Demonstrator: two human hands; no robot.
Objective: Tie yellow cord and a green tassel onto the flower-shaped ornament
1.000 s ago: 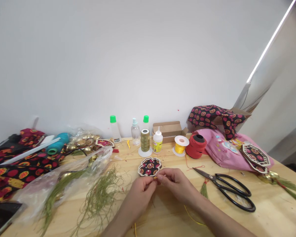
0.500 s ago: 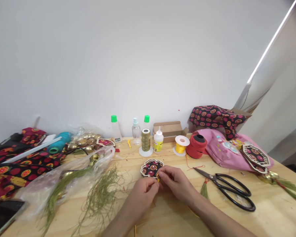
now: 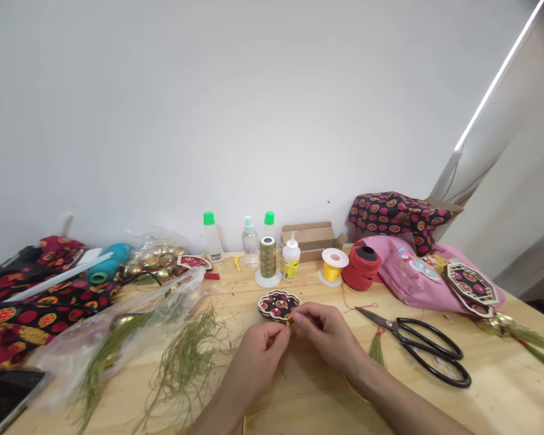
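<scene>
Between my fingertips runs a yellow cord (image 3: 288,320), looped or knotted at the near edge of a scalloped wooden ornament (image 3: 278,304) with dark patterned fabric. My left hand (image 3: 263,350) pinches the cord from the left, thumb and forefinger together. From the right, my right hand (image 3: 324,333) grips it too, its fingers curled close to the ornament's edge. The ornament lies on the wooden table (image 3: 312,405). Strands of the cord show below the left hand and under the right forearm. The exact shape of the knot is hidden by the fingers.
Black-handled scissors (image 3: 412,344) and a small green tassel (image 3: 376,349) lie right. Behind stand a yellow cord spool (image 3: 331,273), red thread cone (image 3: 361,269), glue bottle (image 3: 291,260) and olive thread spool (image 3: 268,260). Loose green threads (image 3: 185,356) and a plastic bag (image 3: 68,362) lie left.
Both hands stay at the ornament's near edge, with the fingertips shifted slightly left and up. The ornament has moved a touch away from me.
</scene>
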